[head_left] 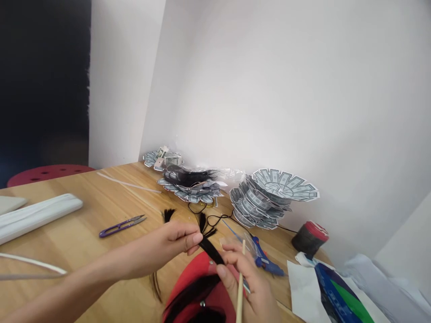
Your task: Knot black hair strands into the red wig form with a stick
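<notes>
My left hand (183,242) pinches a lock of black hair (210,250) near its upper end, where the loose strands fan out. Lower down, my right hand (247,280) grips the same lock between thumb and index finger. A thin pale stick (241,287) is also held in my right hand, resting between its fingers. Below both hands is a red rounded piece (185,273) with silvery studs and more black hair lying over it. Another small tuft of black hair (168,215) shows behind my left hand.
Purple thread snips (121,226) lie left on the wooden table (111,264), beyond a white folded bundle (37,215). Stacks of banknote-print paper bowls (262,202) stand along the wall. A blue glue gun (264,260), a black-and-red roll (310,237) and a blue-green package (340,291) are at right.
</notes>
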### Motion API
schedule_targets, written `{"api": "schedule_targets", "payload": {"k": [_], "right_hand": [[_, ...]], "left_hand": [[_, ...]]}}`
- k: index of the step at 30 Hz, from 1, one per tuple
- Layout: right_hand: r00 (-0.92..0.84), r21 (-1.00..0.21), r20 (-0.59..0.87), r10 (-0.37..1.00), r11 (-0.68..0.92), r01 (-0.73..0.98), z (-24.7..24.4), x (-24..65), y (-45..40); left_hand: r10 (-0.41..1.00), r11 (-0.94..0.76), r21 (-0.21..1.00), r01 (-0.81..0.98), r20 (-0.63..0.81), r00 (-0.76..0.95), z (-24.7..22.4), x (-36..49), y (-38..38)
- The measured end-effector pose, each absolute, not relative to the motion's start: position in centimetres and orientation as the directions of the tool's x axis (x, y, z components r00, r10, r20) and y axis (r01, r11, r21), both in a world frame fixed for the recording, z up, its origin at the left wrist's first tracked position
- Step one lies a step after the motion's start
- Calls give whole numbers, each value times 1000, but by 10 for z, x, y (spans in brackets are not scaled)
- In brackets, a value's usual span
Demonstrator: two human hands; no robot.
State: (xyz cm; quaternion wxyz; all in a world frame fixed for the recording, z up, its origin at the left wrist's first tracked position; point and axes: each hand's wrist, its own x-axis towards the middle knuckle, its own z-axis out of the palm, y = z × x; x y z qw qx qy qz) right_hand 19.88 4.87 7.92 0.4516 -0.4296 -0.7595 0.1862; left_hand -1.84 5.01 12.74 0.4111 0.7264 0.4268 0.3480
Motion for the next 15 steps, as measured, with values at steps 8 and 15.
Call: {"api": "schedule_targets", "payload": {"k": [8,15], "right_hand": [[-384,-221,712,587,708,671,77,205,52],[-291,-188,787,545,660,727,74,183,30]], "left_hand": [[936,-266,815,516,90,340,124,-30,44],[929,-331,915,231,272,250,123,7,20]]}}
